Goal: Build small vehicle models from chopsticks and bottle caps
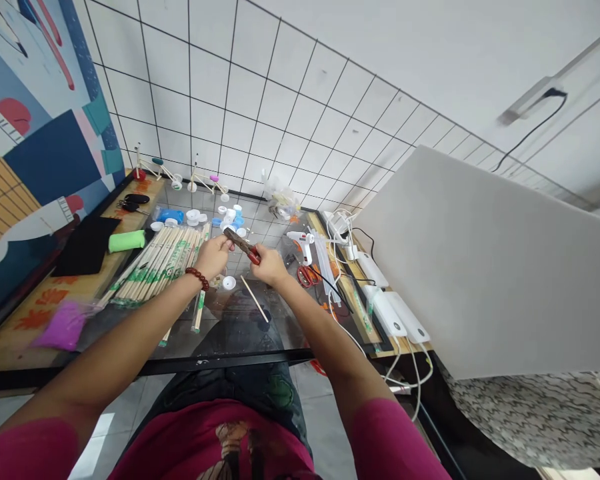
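Observation:
My right hand (270,265) is closed round the red handles of a pair of pliers (240,243), whose dark metal jaws point up and to the left. My left hand (215,257) is in a pinch beside the jaws; what its fingers hold is too small to make out. Below the hands, a single wooden stick (255,299) lies on the glass tabletop, near a small white bottle cap (229,283). More white and blue caps (233,217) are grouped just beyond the pliers.
Wrapped bundles of chopsticks (155,267) lie to the left, near a green roll (127,241) and a purple packet (63,325). A white glue gun (301,245), red scissors (309,276) and white power strips (385,310) with cables are on the right. Small stick models (200,180) stand at the back.

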### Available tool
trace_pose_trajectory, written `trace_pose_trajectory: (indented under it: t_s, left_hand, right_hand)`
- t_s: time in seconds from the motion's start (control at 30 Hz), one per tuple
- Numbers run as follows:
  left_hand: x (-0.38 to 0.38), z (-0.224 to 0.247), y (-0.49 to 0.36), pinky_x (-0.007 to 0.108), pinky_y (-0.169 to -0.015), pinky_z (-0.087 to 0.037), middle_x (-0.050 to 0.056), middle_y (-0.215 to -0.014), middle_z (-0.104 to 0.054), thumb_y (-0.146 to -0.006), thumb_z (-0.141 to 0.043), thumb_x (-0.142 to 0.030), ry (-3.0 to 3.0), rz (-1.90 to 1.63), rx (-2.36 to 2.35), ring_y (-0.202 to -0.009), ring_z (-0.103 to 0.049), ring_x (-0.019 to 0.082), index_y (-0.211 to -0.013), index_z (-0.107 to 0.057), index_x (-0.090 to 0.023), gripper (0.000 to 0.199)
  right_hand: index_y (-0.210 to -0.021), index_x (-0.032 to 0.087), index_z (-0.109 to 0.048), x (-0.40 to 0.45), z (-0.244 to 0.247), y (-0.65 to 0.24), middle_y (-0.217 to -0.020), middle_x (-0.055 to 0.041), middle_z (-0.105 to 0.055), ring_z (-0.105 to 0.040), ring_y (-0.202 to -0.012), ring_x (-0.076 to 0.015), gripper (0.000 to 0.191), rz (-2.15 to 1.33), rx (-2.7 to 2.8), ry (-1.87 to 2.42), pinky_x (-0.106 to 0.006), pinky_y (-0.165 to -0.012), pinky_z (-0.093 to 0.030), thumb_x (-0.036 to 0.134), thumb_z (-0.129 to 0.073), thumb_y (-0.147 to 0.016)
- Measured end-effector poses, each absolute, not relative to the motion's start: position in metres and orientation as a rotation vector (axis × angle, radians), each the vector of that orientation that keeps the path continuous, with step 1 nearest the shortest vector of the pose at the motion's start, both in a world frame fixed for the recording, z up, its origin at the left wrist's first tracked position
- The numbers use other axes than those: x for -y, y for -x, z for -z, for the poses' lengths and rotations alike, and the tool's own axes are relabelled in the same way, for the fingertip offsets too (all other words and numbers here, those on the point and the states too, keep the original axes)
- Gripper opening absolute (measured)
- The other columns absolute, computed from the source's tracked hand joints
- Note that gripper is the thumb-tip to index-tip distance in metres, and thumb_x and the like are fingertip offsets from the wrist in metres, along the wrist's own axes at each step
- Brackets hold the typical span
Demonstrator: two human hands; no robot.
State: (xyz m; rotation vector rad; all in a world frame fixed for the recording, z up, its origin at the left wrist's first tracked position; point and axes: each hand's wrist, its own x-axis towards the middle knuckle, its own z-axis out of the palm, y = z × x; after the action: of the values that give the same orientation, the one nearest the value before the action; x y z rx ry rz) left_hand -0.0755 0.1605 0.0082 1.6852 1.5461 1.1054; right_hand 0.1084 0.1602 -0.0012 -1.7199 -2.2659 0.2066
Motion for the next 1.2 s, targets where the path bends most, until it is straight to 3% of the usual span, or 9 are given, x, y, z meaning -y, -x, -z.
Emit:
trace_pose_trajectory:
  t_s: [0.17,0.47,0.63,0.73,0.8,0.93,1.07,1.2]
  left_hand:
    - [-0.154,-0.013,0.078,0.032,-0.067,-0.038,0.004,-0.066,-0.062,-0.089,-0.044,-0.027,-1.791,-1.080,-1.592,-0.070,-0.058,0.023,-0.081,-0.069,-0.019,0.027]
    - [-0.147,-0.016,0.070,0.031,-0.059,-0.033,0.001,-0.055,-0.053,-0.085,-0.048,-0.021,-1.553,-1.076,-1.668,-0.057,-0.051,0.019,-0.065,-0.061,-0.020,0.024]
    - [-0.153,-0.006,0.069,0.029,-0.056,-0.034,0.000,-0.058,-0.052,-0.089,-0.046,-0.026,-1.567,-1.198,-1.477,-0.055,-0.048,0.017,-0.075,-0.062,-0.019,0.022]
    - [-0.153,-0.003,0.072,0.027,-0.054,-0.034,-0.002,-0.057,-0.047,-0.090,-0.048,-0.033,-1.555,-1.311,-1.196,-0.053,-0.045,0.015,-0.077,-0.059,-0.019,0.021]
    - [-0.150,-0.005,0.073,0.026,-0.053,-0.035,-0.003,-0.056,-0.044,-0.090,-0.049,-0.037,-1.539,-1.311,-1.037,-0.052,-0.042,0.013,-0.077,-0.057,-0.019,0.023]
    - [-0.140,-0.015,0.071,0.025,-0.054,-0.038,-0.004,-0.058,-0.044,-0.088,-0.055,-0.044,-1.522,-1.256,-0.828,-0.053,-0.044,0.011,-0.079,-0.060,-0.018,0.028]
    - [-0.131,-0.025,0.068,0.025,-0.055,-0.043,-0.001,-0.067,-0.057,-0.083,-0.064,-0.048,-1.420,-1.271,-0.813,-0.057,-0.052,0.011,-0.086,-0.065,-0.017,0.032]
    - [-0.128,-0.026,0.066,0.024,-0.053,-0.043,0.000,-0.067,-0.060,-0.082,-0.065,-0.047,-1.401,-1.268,-0.858,-0.053,-0.051,0.010,-0.088,-0.067,-0.016,0.032]
  right_hand:
    - [-0.115,0.023,-0.061,-0.154,-0.011,-0.107,-0.096,-0.0069,-0.073,-0.067,-0.086,-0.0276,0.033,-0.189,2.278,1.772,-0.034,-0.075,-0.047,0.033,-0.052,-0.085]
    - [-0.117,0.024,-0.061,-0.158,-0.005,-0.107,-0.098,-0.0086,-0.074,-0.069,-0.090,-0.0288,0.034,-0.109,2.317,1.775,-0.033,-0.074,-0.047,0.036,-0.053,-0.086]
    - [-0.106,0.024,-0.062,-0.156,-0.014,-0.111,-0.087,-0.0049,-0.070,-0.064,-0.080,-0.0250,0.027,-0.138,2.219,1.717,-0.032,-0.070,-0.043,0.032,-0.056,-0.081]
    - [-0.087,0.023,-0.058,-0.149,-0.019,-0.113,-0.072,0.0004,-0.059,-0.055,-0.070,-0.0194,0.016,-0.409,2.142,1.588,-0.029,-0.066,-0.039,0.026,-0.055,-0.072]
    - [-0.079,0.023,-0.052,-0.143,-0.021,-0.115,-0.065,0.0036,-0.049,-0.047,-0.061,-0.0153,0.012,-0.808,2.049,1.472,-0.027,-0.060,-0.036,0.027,-0.055,-0.068]
    - [-0.091,0.023,-0.050,-0.133,-0.025,-0.122,-0.060,0.0087,-0.037,-0.035,-0.051,-0.0115,0.029,-1.507,1.694,1.254,-0.026,-0.054,-0.033,0.034,-0.057,-0.065]
    - [-0.109,0.023,-0.053,-0.126,-0.028,-0.137,-0.076,0.0048,-0.049,-0.047,-0.070,-0.0151,0.048,-1.309,1.730,1.328,-0.028,-0.067,-0.039,0.033,-0.063,-0.063]
    - [-0.116,0.020,-0.053,-0.118,-0.029,-0.149,-0.098,-0.0013,-0.055,-0.051,-0.091,-0.0204,0.049,-0.944,1.963,1.426,-0.036,-0.085,-0.043,0.032,-0.060,-0.068]
